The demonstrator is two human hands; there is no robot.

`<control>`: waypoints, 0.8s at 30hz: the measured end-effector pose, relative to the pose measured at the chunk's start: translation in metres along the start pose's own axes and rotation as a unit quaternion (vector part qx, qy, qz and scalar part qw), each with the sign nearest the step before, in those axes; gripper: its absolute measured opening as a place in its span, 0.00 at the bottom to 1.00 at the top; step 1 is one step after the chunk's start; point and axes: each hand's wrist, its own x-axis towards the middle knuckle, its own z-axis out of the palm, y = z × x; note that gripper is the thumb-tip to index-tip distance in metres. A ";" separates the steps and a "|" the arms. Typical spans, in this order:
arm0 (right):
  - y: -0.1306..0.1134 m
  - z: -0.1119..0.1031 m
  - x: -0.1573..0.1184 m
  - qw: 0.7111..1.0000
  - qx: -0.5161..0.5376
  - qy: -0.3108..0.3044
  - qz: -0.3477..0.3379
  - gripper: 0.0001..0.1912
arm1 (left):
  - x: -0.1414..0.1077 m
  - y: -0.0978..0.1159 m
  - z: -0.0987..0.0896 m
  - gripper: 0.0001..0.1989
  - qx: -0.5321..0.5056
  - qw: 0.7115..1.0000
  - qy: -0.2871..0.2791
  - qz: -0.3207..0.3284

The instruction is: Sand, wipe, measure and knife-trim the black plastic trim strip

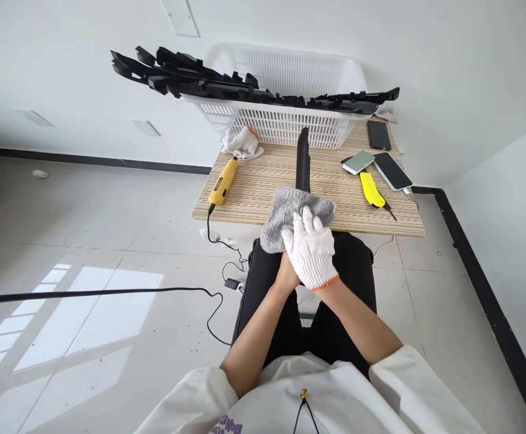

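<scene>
A grey fluffy cloth lies over the near end of a long, narrow black plastic strip at the table's front edge. My right hand, in a white knitted glove with an orange cuff, presses on the cloth with its fingers bent into the fabric. Beneath it is my left hand, of which only the back near the wrist shows. The cloth and the gloved hand cover its fingers, so what it grips is hidden. The strip's far end points toward the basket.
Across the rim of a white plastic basket lie several black plastic parts. The wooden table bears a yellow corded tool, white gloves, a yellow utility knife and phones. Cables trail on the left.
</scene>
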 end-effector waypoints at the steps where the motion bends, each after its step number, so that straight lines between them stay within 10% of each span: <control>1: 0.002 0.001 0.009 1.000 -0.005 0.010 0.004 0.30 | 0.001 0.006 0.002 0.17 -0.003 1.000 -0.001 0.008; 14: 0.017 0.016 0.111 0.997 0.025 0.075 0.020 0.33 | 0.004 0.032 0.012 0.14 -0.134 0.983 -0.009 -0.126; 24: 0.016 0.024 0.021 0.995 0.044 0.080 -0.030 0.32 | 0.001 0.010 0.006 0.18 -0.023 0.999 -0.004 -0.048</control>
